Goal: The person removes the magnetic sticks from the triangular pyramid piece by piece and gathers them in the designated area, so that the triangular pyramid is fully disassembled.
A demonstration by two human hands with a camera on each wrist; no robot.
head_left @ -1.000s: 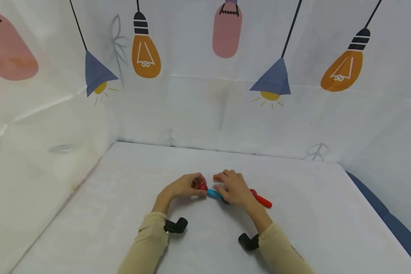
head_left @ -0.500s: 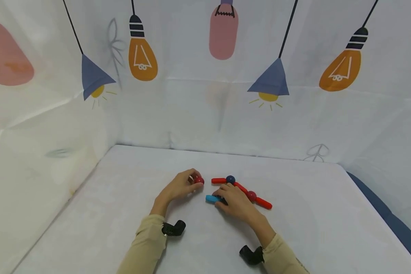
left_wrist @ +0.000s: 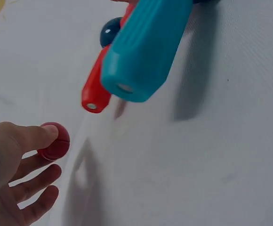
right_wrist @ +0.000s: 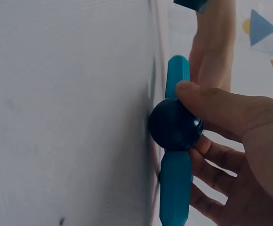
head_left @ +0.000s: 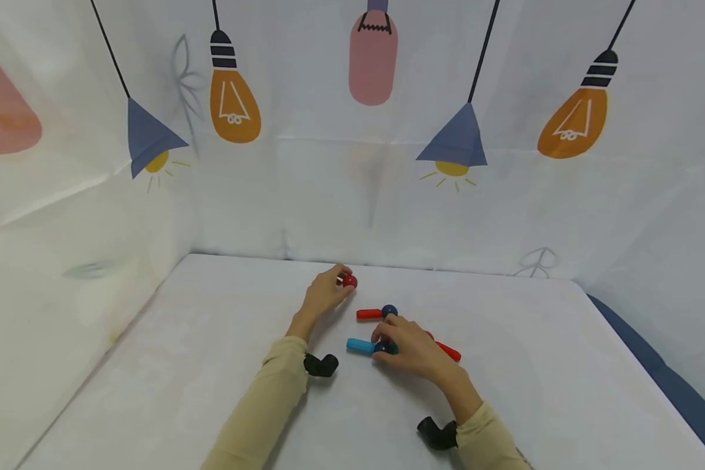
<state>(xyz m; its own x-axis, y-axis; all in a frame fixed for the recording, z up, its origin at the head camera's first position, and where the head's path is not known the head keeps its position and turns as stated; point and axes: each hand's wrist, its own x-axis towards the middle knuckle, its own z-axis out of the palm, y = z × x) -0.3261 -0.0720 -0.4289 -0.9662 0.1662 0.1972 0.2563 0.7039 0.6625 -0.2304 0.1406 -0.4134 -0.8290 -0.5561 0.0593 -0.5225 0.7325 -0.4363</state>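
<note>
My left hand (head_left: 324, 295) pinches a red ball (left_wrist: 55, 141) between thumb and fingers, toward the back of the table. In the head view my right hand (head_left: 414, 350) holds a dark blue ball (right_wrist: 175, 125) with its thumb on one side and fingers behind. A light blue stick (head_left: 360, 346) is joined to that ball and points left. The right wrist view shows another blue stick (right_wrist: 175, 188) on the ball's opposite side. Behind the right hand lies a chain: a red stick (head_left: 369, 314), a dark blue ball (head_left: 390, 311) and a further red stick (head_left: 448, 351), partly hidden by the hand.
The white table (head_left: 241, 365) runs back to a wall sheet (head_left: 329, 196) printed with lamps and bulbs. A black wrist camera (head_left: 321, 365) sits on the left sleeve, and another wrist camera (head_left: 437, 434) on the right.
My left hand has drawn the red ball away from the blue stick's end and carried it toward the back of the table. The right hand has shifted slightly nearer, keeping its hold on the dark blue ball.
</note>
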